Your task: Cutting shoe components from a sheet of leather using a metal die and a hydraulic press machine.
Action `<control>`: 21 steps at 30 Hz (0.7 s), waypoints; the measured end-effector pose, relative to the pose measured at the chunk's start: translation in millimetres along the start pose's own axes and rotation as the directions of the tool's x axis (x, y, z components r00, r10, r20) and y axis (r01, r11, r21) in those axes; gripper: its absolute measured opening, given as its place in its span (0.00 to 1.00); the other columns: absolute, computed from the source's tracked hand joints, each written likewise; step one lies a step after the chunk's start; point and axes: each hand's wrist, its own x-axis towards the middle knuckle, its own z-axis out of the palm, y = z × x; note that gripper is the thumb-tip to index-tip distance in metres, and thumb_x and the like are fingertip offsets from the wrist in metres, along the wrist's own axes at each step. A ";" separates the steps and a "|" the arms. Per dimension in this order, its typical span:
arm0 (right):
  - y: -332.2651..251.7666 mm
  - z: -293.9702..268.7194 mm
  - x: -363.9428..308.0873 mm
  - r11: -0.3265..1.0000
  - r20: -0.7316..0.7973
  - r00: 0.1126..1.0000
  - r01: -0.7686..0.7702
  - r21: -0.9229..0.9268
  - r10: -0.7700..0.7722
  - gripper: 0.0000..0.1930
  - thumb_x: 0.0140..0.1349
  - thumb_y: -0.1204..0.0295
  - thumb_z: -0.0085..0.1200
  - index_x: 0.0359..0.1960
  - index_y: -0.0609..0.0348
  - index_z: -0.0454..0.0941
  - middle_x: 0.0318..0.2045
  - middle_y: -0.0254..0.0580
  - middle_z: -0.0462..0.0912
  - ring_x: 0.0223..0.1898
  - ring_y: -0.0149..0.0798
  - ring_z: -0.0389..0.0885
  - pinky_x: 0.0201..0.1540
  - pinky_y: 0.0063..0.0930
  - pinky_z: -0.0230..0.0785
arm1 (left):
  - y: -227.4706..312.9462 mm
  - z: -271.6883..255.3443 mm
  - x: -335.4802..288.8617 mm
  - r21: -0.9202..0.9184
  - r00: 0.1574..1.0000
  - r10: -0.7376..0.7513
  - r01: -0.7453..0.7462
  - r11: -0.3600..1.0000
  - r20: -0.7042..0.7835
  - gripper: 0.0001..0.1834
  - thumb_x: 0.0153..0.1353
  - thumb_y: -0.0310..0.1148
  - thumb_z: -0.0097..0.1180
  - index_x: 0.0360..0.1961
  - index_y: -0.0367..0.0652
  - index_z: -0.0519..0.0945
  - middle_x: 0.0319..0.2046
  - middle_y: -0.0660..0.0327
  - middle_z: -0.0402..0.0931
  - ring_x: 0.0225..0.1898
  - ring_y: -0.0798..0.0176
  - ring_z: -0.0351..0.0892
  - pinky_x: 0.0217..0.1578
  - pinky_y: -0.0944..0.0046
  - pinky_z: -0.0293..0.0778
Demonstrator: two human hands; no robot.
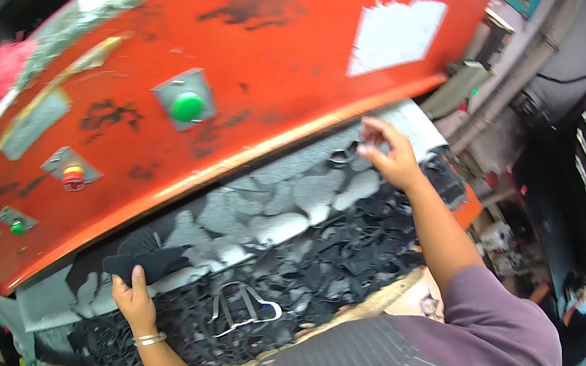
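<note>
My left hand (135, 300) is closed on several black, sole-shaped cut pieces (144, 260), the thumb lying over them, at the left of the pale work surface. On the right my right hand (392, 152) hovers with fingers apart, slightly blurred, and I see nothing in it. Beside its fingertips a small metal cutting die (344, 154) stands on a dark sheet (310, 169). Pale shapes, like cut-out gaps, run along that sheet between my hands. Another metal-strip die (245, 309) lies nearer to me on a heap of black scraps (350, 250).
A big orange machine beam (250, 59) spans the far side, its lower edge just above the work surface. It carries a large green button (187, 107), a red button (73, 179) and a smaller green one (17, 227). A wooden edge (373, 300) borders the scraps near me.
</note>
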 end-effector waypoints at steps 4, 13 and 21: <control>-57.7 62.2 -8.9 0.995 0.127 0.990 0.051 0.082 -0.061 0.27 0.55 0.71 0.67 0.57 0.60 0.73 0.41 0.40 0.82 0.41 0.31 0.79 0.47 0.28 0.74 | -6.6 -54.9 28.2 0.091 0.936 0.129 -0.105 0.990 -0.326 0.19 0.68 0.36 0.54 0.53 0.31 0.73 0.47 0.57 0.77 0.47 0.65 0.73 0.52 0.65 0.68; -197.4 163.0 45.4 0.936 -0.124 0.928 0.344 -0.080 -0.352 0.17 0.58 0.66 0.62 0.42 0.56 0.68 0.22 0.46 0.79 0.25 0.49 0.81 0.28 0.38 0.72 | -2.2 -230.7 81.8 0.462 0.863 0.328 -0.128 0.878 -0.383 0.32 0.70 0.47 0.49 0.58 0.23 0.68 0.56 0.46 0.72 0.54 0.57 0.73 0.57 0.61 0.66; -148.0 103.1 -96.8 0.966 0.637 0.769 0.202 -0.160 -0.055 0.23 0.52 0.53 0.65 0.35 0.60 0.75 0.30 0.51 0.81 0.34 0.56 0.81 0.36 0.49 0.72 | 63.1 -68.6 -86.8 0.416 0.942 -0.136 -0.004 0.909 0.305 0.22 0.62 0.37 0.56 0.51 0.32 0.74 0.49 0.52 0.75 0.49 0.59 0.73 0.54 0.58 0.67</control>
